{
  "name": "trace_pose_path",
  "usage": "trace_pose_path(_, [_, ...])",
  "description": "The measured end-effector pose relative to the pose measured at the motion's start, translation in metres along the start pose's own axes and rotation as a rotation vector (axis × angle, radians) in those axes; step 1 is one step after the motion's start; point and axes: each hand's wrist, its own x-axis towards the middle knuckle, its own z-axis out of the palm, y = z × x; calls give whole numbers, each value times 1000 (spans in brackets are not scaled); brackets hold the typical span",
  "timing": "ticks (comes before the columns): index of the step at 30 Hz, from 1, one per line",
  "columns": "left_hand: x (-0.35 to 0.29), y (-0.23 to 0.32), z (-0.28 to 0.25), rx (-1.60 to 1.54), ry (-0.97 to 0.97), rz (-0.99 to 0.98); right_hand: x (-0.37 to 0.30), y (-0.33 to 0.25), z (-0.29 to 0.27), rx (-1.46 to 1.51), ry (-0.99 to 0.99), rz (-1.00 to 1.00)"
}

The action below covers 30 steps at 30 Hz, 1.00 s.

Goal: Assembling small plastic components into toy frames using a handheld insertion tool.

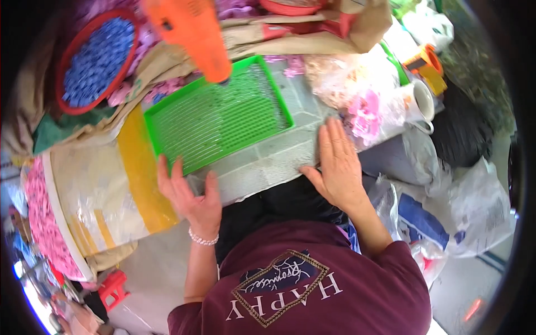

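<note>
A shallow green tray (245, 120) with a ribbed, studded bottom lies tilted on the grey tile-patterned board (262, 162) in front of me. Clear or whitish bits cover part of its bottom; they are too small to name. At the tray's near left corner is my left hand (192, 201), its fingers apart and the fingertips at the rim. My right hand (339, 164) rests flat on the board's right end with the fingers stretched out, holding nothing. Beside it sits a pink petal-shaped piece (365, 114). Over the tray's far edge hangs a blurred orange tapered tool (201, 42).
A red basin (62, 89) of small blue pieces stands far left. To the left is a taped box-like container (89, 190) with pink pieces. At right are a white mug (422, 100), an orange-yellow object (427, 67) and plastic bags (474, 206). A red stool (113, 290) stands lower left.
</note>
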Motion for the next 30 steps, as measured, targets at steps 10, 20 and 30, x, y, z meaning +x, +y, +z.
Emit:
trace_pose_path(10, [-16,-1,6,-161,66,-44,-25,-33,21,324,230,-278])
trace_pose_path(20, [-10,-82,-73,-112,305,-151,-10,-61,30,547,242,-564])
trace_pose_path(30, [-9,-212,-157,83,456,-328,-1,-145,46,698,102,-883])
